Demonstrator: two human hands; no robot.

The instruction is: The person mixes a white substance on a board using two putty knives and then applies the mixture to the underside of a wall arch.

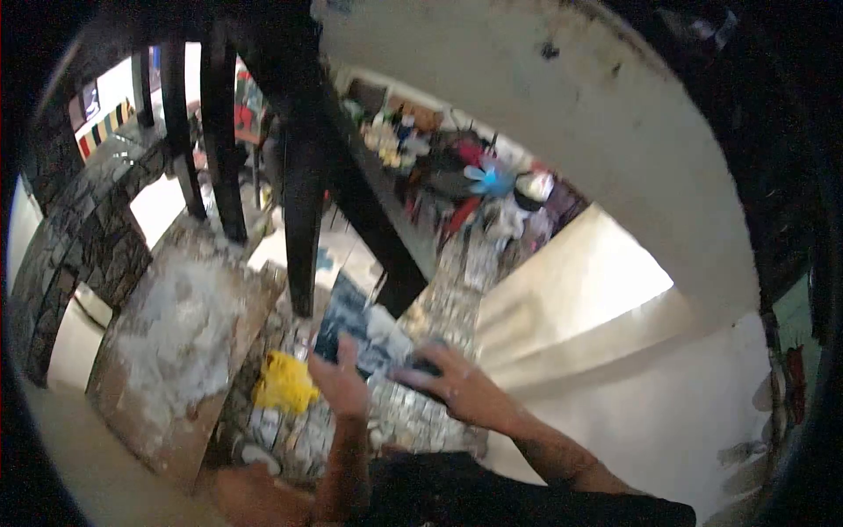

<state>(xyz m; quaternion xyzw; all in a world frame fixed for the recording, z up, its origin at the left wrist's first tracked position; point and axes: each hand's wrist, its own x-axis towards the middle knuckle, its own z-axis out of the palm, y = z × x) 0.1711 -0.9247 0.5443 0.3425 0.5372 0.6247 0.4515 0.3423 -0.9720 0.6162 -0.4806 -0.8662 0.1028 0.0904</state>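
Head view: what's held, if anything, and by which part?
The right hand seems closed on a dark piece beside the smeared panel; blur hides which part. Whether the left hand holds the panel cannot be told.

Blur smears the right grip (450,379) and leaves the dark object (409,377) there unidentifiable.

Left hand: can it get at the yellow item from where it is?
Probably yes: the left hand is close beside the yellow item in the image, with nothing visible between them. Blur hides whether it grips the smeared board; depth is uncertain.
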